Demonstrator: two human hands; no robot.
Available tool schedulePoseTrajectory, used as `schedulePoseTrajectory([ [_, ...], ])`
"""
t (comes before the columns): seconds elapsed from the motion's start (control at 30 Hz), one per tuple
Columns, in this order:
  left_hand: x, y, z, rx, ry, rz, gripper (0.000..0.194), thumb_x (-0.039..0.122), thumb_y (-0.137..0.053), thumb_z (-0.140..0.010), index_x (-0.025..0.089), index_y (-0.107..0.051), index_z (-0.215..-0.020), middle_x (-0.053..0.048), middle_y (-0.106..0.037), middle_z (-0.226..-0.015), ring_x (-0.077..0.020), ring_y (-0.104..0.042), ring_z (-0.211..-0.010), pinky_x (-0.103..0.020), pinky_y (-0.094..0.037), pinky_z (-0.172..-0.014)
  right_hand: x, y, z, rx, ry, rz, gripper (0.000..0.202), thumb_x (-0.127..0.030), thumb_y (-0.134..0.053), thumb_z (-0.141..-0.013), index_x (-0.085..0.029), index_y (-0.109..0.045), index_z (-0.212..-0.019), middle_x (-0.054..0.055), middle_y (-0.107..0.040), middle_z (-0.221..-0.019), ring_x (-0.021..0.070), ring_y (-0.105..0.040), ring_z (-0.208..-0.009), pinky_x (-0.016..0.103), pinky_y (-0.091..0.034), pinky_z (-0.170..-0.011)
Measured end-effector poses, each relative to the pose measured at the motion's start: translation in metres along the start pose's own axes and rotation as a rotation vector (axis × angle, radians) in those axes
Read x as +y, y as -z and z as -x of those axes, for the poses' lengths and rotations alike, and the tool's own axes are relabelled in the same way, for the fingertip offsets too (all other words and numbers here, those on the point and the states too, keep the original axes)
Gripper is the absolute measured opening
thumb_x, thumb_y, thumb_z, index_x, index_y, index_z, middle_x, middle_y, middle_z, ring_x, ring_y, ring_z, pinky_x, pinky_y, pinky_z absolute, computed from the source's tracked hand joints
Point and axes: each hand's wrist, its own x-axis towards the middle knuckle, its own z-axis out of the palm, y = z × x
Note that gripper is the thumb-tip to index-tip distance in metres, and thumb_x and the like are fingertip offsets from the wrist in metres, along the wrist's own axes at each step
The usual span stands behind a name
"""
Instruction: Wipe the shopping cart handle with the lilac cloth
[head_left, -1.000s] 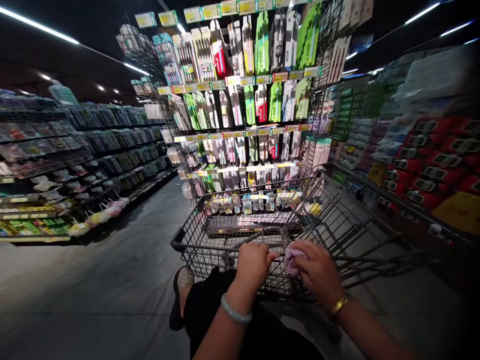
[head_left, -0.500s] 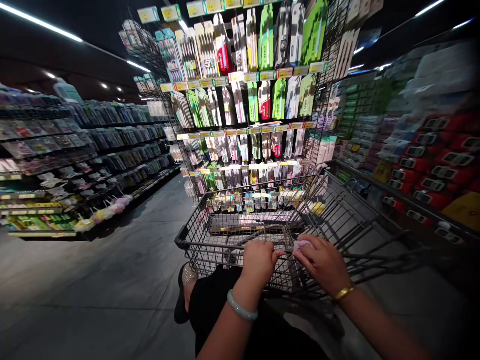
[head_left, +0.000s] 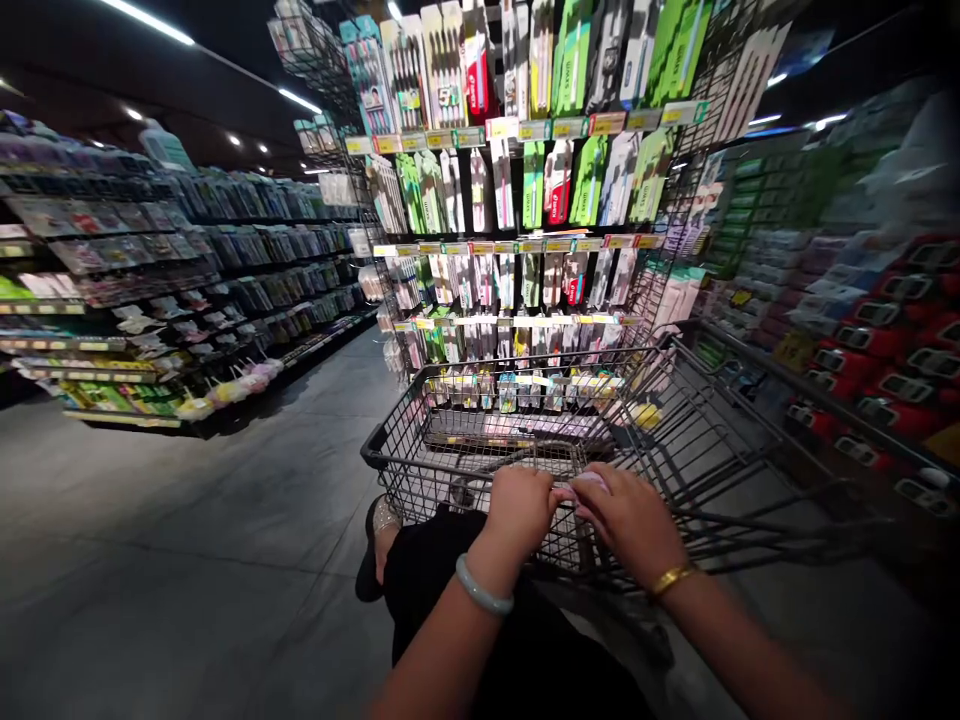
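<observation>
The grey wire shopping cart (head_left: 377, 452) stands right in front of me, its basket of bare mesh facing the shelves. My left hand (head_left: 520, 505) is closed over the cart's near rim, the thumb pointing toward the other hand. Just beside it, my right hand (head_left: 634, 518) pinches a small pale lilac cloth (head_left: 592, 480) against the same rim. Most of the cloth is hidden under the fingers. The left thumb tip reaches the cloth or stops just short; I cannot tell which.
A rack of packaged toothbrushes (head_left: 574, 185) rises beyond the cart. Stocked shelves (head_left: 277, 245) line an aisle on the left, with grey floor (head_left: 300, 460) before them. Red packages (head_left: 885, 350) are stacked on the right. My shoe (head_left: 384, 520) is beside the cart's left side.
My right hand has slid left along the rim with the cloth, closer to my left hand. The left hand keeps its hold. The view has shifted slightly.
</observation>
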Motion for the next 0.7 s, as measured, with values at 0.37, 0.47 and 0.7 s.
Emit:
schedulePoseTrajectory([
  [0.37, 0.004, -0.006, 0.009, 0.133, 0.01, 0.071, 0.046, 0.059, -0.045, -0.097, 0.019, -0.067, -0.095, -0.008, -0.069, -0.097, -0.0256, -0.058, -0.102, -0.042, -0.035, -0.098, 0.083, 0.01, 0.077, 0.197, -0.113, 0.207, 0.031, -0.047, -0.054, -0.095, -0.028, -0.072, -0.111, 0.008, -0.067, -0.116, 0.0257, -0.059, -0.089, 0.039, -0.043, -0.078],
  [0.47, 0.015, -0.01, 0.008, 0.176, -0.137, 0.072, 0.041, 0.054, -0.044, -0.1, 0.021, -0.063, -0.115, -0.008, -0.067, -0.11, -0.0244, -0.053, -0.112, -0.043, -0.029, -0.107, 0.052, -0.003, 0.051, 0.196, -0.075, 0.202, 0.027, -0.046, -0.056, -0.095, -0.029, -0.074, -0.105, 0.006, -0.068, -0.113, 0.0232, -0.057, -0.085, 0.036, -0.04, -0.074],
  [0.7, 0.015, -0.016, -0.004, 0.05, -0.111, 0.075, 0.037, 0.044, -0.039, -0.103, 0.019, -0.065, -0.095, -0.007, -0.068, -0.09, -0.022, -0.062, -0.091, -0.037, -0.038, -0.081, 0.041, -0.011, 0.027, 0.115, 0.104, 0.074, 0.027, -0.038, -0.057, -0.095, -0.032, -0.07, -0.119, 0.006, -0.065, -0.123, 0.0225, -0.06, -0.098, 0.035, -0.044, -0.082],
])
